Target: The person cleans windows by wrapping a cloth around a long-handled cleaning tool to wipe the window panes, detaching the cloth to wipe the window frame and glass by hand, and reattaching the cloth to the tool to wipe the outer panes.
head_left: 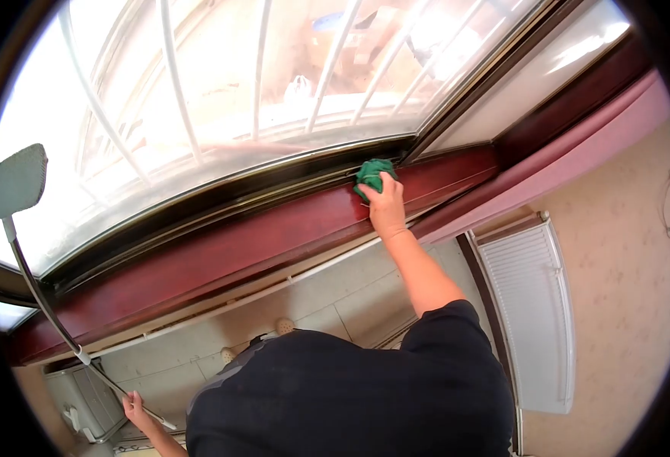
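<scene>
My right hand is closed over a crumpled green cloth. It presses the cloth where the dark red windowsill meets the dark window frame. At the lower left, the fingers of my left hand wrap round the thin pole of a long-handled flat mop. The mop slants up across the sill, and its grey flat pad is raised in front of the window glass at the far left.
White bars stand beyond the glass. A pink curtain hangs along the right side, above a white radiator. Below the sill lies a tiled floor. A white appliance-like box stands at the lower left.
</scene>
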`<state>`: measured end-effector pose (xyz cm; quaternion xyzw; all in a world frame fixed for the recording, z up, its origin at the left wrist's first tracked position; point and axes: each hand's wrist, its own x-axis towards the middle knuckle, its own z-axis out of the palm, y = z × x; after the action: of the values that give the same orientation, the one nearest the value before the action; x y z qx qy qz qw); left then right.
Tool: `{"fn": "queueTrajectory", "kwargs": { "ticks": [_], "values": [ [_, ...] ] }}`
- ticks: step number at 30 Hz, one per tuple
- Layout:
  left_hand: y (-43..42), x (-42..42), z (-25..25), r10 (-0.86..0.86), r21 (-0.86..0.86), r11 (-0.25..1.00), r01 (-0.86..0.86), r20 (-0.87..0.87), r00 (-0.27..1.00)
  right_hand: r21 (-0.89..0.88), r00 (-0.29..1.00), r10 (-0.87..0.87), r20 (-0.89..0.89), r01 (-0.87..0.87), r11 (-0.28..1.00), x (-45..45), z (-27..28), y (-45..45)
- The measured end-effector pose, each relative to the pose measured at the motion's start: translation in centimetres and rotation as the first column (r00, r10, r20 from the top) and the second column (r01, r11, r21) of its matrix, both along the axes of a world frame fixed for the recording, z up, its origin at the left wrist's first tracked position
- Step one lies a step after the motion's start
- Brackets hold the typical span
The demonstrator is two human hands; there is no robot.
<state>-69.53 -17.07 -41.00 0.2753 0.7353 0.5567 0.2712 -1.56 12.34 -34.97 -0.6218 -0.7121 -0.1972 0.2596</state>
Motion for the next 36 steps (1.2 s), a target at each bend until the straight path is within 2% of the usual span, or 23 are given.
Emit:
{"fn": "queueTrajectory", "kwargs": {
  "ticks": [6,8,9,10,11,13,14,15,16,17,18,19,20,22,24,26,28,30,31,32,34,35,36],
  "values": [
    [0.3,0.4,-0.6,-0.022,0.044,0.999,0.023,-0.018,1.0,-0.292,0.974,-0.228,0.007,0.22,0.931,5.6,2.3,-1.0],
    [-0.1,0.2,-0.6,-0.028,0.031,0.999,0.029,-0.034,0.999,-0.527,0.887,-0.429,0.172,0.451,0.721,6.9,5.5,-1.8],
    [-0.3,0.1,-0.6,-0.008,0.03,1.0,0.009,-0.037,0.999,-0.547,0.826,-0.446,0.346,0.563,0.619,7.4,7.2,-2.3],
    [-0.3,0.2,-0.9,-0.003,0.0,1.0,0.003,-0.009,1.0,-0.494,0.753,-0.391,0.529,0.648,0.579,9.3,6.9,-2.8],
    [-1.0,0.5,-1.1,0.061,-0.011,0.998,-0.061,0.013,0.998,-0.462,0.723,-0.336,0.603,0.66,0.592,9.7,6.9,-2.5],
    [-0.2,3.1,1.4,0.118,-0.183,0.972,-0.144,-0.146,0.982,-0.493,0.888,-0.284,0.361,0.441,0.75,9.2,7.6,-3.4],
    [-0.6,2.4,0.6,0.04,-0.213,0.973,-0.092,-0.236,0.971,-0.502,0.969,-0.202,0.145,0.248,0.829,8.4,7.9,-3.3],
    [-0.5,2.1,-0.2,0.022,-0.216,0.973,-0.076,-0.24,0.97,-0.503,0.989,-0.123,-0.087,0.063,0.862,7.6,7.7,-2.9],
    [0.4,3.1,0.5,0.006,-0.189,0.981,-0.052,-0.235,0.972,-0.5,0.935,-0.077,-0.347,-0.114,0.859,6.4,7.4,-2.1],
    [1.0,3.5,0.0,0.054,-0.159,0.984,-0.078,-0.15,0.987,-0.516,0.762,-0.139,-0.633,-0.281,0.809,3.9,6.6,-0.4],
    [1.9,3.8,0.2,0.019,-0.133,0.991,-0.027,-0.061,0.998,-0.496,0.509,-0.257,-0.821,-0.415,0.763,0.9,6.9,0.0],
    [2.4,3.7,-0.5,-0.003,-0.069,0.998,0.003,-0.002,1.0,-0.366,0.268,-0.255,-0.929,-0.575,0.731,-2.4,7.0,0.5],
    [2.9,3.8,-1.2,-0.041,0.0,0.999,0.042,0.06,0.997,-0.206,0.011,-0.272,-0.962,-0.684,0.7,-7.1,8.1,0.4],
    [3.8,3.9,-1.2,-0.089,0.032,0.996,0.086,0.094,0.992,-0.216,-0.063,-0.391,-0.918,-0.748,0.628,-14.1,8.2,1.3],
    [4.2,4.3,-1.7,-0.135,0.057,0.99,0.129,0.117,0.984,-0.209,0.044,-0.352,-0.935,-0.871,0.445,-21.4,8.2,1.3],
    [4.4,4.1,-2.3,-0.226,0.021,0.974,0.225,0.091,0.97,-0.349,0.348,-0.059,-0.936,-0.889,0.297,-28.6,8.3,0.7],
    [4.0,4.3,-1.8,-0.231,0.011,0.973,0.232,0.144,0.962,-0.391,0.436,0.25,-0.865,-0.896,0.208,-35.1,9.9,-0.9],
    [3.0,3.9,-1.8,-0.231,-0.001,0.972,0.236,0.194,0.953,-0.42,0.428,0.298,-0.853,-0.903,0.093,-40.0,11.5,-2.0],
    [2.5,3.6,-2.0,-0.252,-0.017,0.966,0.258,0.165,0.954,-0.51,0.495,0.185,-0.849,-0.859,-0.043,-41.8,12.8,-2.5],
    [1.9,3.3,-2.3,-0.273,-0.034,0.959,0.28,0.14,0.952,-0.513,0.493,0.202,-0.846,-0.857,-0.058,-43.5,13.9,-3.0],
    [0.4,2.0,-3.9,-0.266,-0.046,0.962,0.271,0.097,0.959,-0.479,0.327,0.52,-0.789,-0.858,-0.187,-46.7,15.3,-3.8],
    [-0.2,1.3,-4.4,-0.268,-0.065,0.96,0.274,0.089,0.959,-0.487,0.278,0.545,-0.791,-0.825,-0.286,-47.8,15.1,-3.7],
    [-0.8,0.7,-4.9,-0.27,-0.088,0.957,0.277,0.081,0.959,-0.467,0.26,0.487,-0.834,-0.802,-0.372,-49.0,15.4,-4.2]
  ]
}}
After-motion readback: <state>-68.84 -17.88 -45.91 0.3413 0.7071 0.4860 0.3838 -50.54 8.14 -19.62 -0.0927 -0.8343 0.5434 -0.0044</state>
